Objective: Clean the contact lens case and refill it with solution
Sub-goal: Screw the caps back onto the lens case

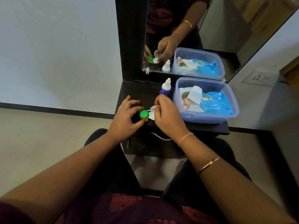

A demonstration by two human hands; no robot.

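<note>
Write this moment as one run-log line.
left hand holds lens case | right hand pinches clear cap | green cap on | solution bottle upright

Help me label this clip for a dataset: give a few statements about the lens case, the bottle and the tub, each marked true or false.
1. The green cap sits on the lens case. True.
2. The right hand pinches the clear cap. True.
3. The solution bottle lies on its side. False: it stands upright with its cap on.
4. The wet wipes pack rests directly on the shelf. False: it lies inside the plastic tub.
5. The left hand holds the bottle. False: it holds the lens case at its green end.
</note>
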